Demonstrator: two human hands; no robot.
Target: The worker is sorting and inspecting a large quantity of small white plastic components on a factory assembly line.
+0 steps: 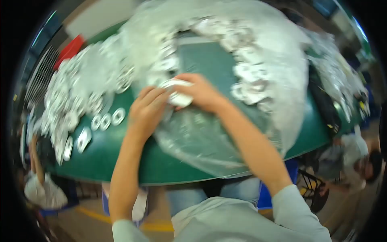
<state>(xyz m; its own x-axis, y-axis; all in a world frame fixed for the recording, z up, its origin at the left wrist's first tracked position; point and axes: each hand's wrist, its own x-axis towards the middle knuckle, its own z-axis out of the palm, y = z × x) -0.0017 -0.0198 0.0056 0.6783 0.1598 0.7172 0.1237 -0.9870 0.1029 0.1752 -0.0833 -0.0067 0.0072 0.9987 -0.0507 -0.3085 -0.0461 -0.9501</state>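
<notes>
Two hands, left hand [148, 108] and right hand [200, 92], clasped on a blurred white packet [178, 93], its outline half hidden.

The bench [121, 161] is showing a dark green surface. The plastic sheet [209, 141] is appearing clear with a whitish sheen. The ring-shaped parts [105, 121] are showing white to pale silver. A red container [70, 50] is sitting at the bench's far left edge. The sleeves [298, 209] are showing light grey.

One head-worn fisheye view, aimed steeply down and close over the green table [121, 161]; forearms enter from 6 o'clock.
</notes>
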